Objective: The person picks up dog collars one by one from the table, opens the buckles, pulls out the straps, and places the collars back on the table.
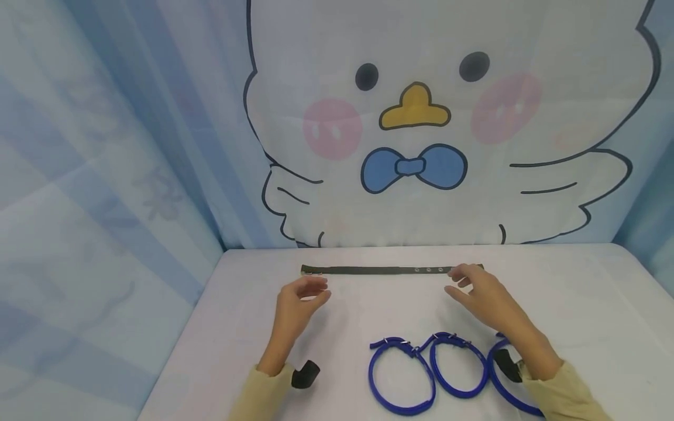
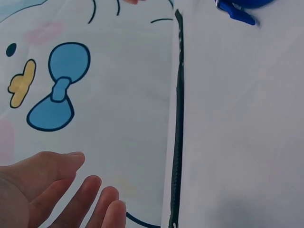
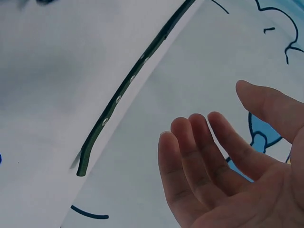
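Observation:
A dark green strap (image 1: 368, 270) with metal eyelets lies stretched out along the table's far edge; it looks like a collar laid flat. My left hand (image 1: 301, 301) hovers just in front of its left end, fingers loosely bent and nothing between them. Over by the eyelet end is my right hand (image 1: 481, 295), its fingertips overlapping the strap in the head view. The right wrist view shows the strap's row of eyelets (image 3: 118, 99) beyond the relaxed, bare fingers (image 3: 183, 161). In the left wrist view, the left fingers (image 2: 90, 190) are likewise apart from the strap (image 2: 177, 118).
Blue buckled collars form round loops on the near part of the white table (image 1: 337, 351): a left one (image 1: 371, 380), a middle one (image 1: 481, 383) and a right one (image 1: 508, 394) partly behind my right forearm. A curtain with a cartoon bird (image 1: 411, 216) hangs behind.

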`<state>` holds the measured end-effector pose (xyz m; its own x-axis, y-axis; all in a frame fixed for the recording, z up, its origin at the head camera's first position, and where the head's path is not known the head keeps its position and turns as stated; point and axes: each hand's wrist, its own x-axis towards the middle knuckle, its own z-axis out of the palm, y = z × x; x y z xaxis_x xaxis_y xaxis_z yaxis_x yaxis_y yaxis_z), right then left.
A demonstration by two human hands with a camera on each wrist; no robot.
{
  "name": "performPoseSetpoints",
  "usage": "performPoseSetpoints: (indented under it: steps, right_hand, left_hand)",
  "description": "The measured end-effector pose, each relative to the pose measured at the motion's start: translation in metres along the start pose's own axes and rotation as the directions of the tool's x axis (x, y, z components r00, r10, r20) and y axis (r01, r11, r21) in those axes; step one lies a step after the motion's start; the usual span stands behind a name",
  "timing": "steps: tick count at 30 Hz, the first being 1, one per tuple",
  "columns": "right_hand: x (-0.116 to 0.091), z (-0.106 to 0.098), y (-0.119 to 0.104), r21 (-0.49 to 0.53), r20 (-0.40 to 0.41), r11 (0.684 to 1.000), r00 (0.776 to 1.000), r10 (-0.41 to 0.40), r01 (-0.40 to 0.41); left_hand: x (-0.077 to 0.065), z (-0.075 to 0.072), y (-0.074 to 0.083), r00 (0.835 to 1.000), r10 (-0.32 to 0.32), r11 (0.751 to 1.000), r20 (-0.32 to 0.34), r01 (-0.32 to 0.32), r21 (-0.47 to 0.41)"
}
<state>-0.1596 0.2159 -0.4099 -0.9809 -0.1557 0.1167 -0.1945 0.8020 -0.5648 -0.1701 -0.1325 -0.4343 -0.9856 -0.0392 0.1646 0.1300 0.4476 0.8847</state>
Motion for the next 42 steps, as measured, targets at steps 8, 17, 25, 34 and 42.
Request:
performPoseSetpoints:
  steps: [8,17,25,34,42]
  right_hand:
    - [-0.015,0.013,-0.013,0.022,0.038,1.000,0.999,-0.011,0.011]
    - [-0.028,0.019,-0.021,0.061,0.112,0.998,0.993,-0.033,0.026]
    - [-0.035,0.027,-0.026,0.111,0.192,0.994,0.981,-0.016,-0.005]
    - [-0.042,0.034,-0.031,0.231,0.272,0.972,0.957,-0.097,0.033]
    - [-0.046,0.044,-0.032,0.253,0.306,0.966,0.942,-0.135,0.056]
  left_hand:
    - [-0.016,0.007,0.006,0.998,-0.006,1.000,0.055,0.007,-0.023]
    - [-0.026,0.016,0.010,0.996,-0.042,0.999,0.075,0.041,0.013]
    - [-0.038,0.030,0.008,0.987,-0.053,0.999,0.151,0.053,0.005]
    - [-0.047,0.042,0.004,0.968,-0.067,0.997,0.243,0.073,-0.016]
    - [-0.055,0.051,0.003,0.949,-0.030,0.999,0.313,0.042,-0.031]
